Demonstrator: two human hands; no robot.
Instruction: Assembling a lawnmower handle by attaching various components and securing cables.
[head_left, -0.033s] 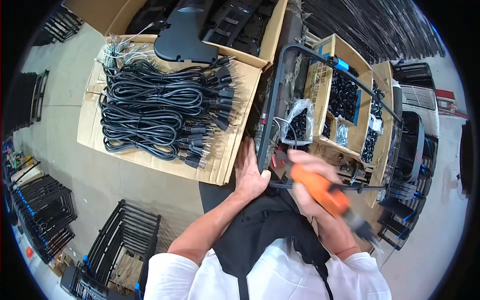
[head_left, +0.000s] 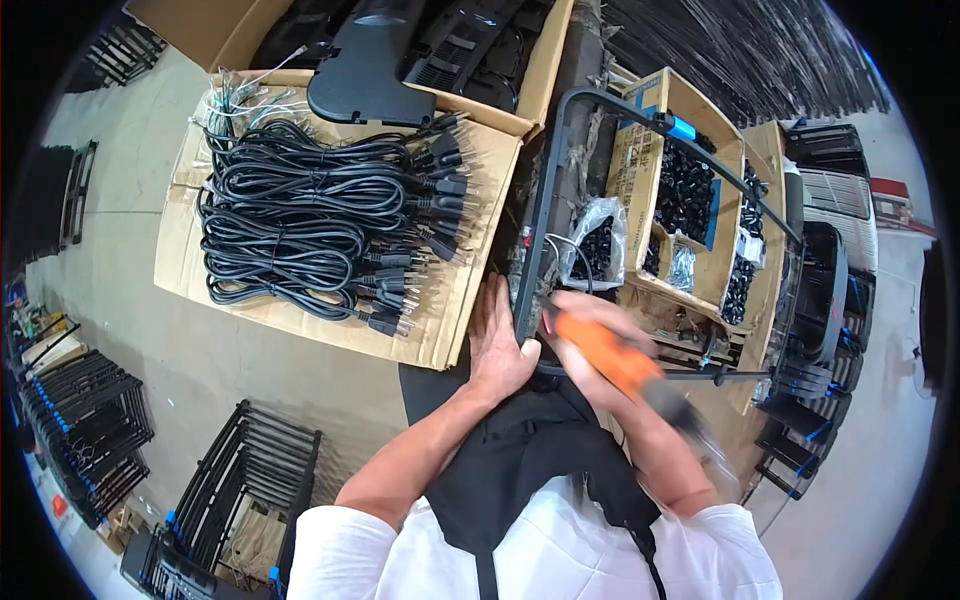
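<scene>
My left hand (head_left: 497,340) grips the near left corner of a black tubular frame (head_left: 541,215), its fingers stretched along the outer side and its thumb across the tube. In my right hand (head_left: 600,360) is an orange power screwdriver (head_left: 622,362), blurred by motion. The screwdriver's front end points left at the frame's side tube, close to my left thumb. I cannot tell whether the tip touches the tube. A thin dark cable with white wires (head_left: 560,240) lies by the frame's left side.
Bundled black power cords (head_left: 290,230) lie on a cardboard box (head_left: 440,335) at left. Black plastic housings (head_left: 365,75) fill a carton behind it. Beyond the frame, a cardboard tray (head_left: 708,295) holds small black parts, beside a plastic bag of parts (head_left: 598,245). More frames (head_left: 235,480) stand on the floor.
My right hand has brought the screwdriver left, closer to the frame's side tube. My left hand and the frame have stayed in place.
</scene>
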